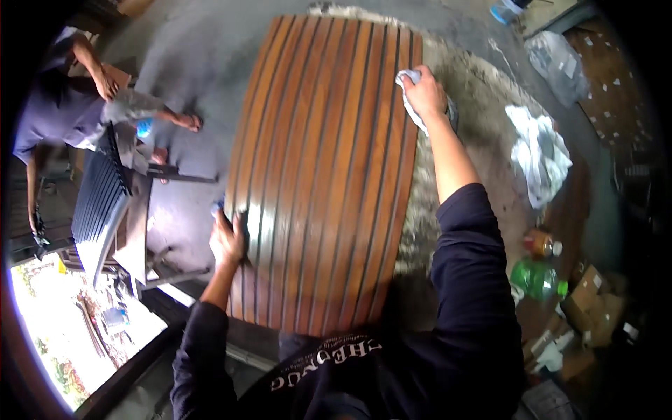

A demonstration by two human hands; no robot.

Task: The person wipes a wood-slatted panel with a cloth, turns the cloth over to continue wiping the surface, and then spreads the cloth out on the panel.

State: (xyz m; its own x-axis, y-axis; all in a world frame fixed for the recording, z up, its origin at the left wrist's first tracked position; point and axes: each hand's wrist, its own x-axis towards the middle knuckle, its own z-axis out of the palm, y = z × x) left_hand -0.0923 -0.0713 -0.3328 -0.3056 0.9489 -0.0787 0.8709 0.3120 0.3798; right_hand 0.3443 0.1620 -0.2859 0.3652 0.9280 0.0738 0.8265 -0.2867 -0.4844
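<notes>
A long slatted wooden panel (315,168), brown with dark grooves running along it, lies in front of me. At its far right edge my right hand (427,98) is closed on a crumpled white cloth (411,105), which touches the edge. My left hand (227,239) grips the panel's left edge, nearer to me. A small bluish thing (218,207) shows at its fingertips; I cannot tell what it is. Part of each hand's fingers is hidden.
To the left a person (66,105) sits near a dark ribbed panel (105,189). On the right lie a white cloth or plastic heap (539,154), a green plastic bottle (535,278), an amber bottle (539,243) and torn cardboard (595,304). A clear plastic bag (558,66) lies farther back.
</notes>
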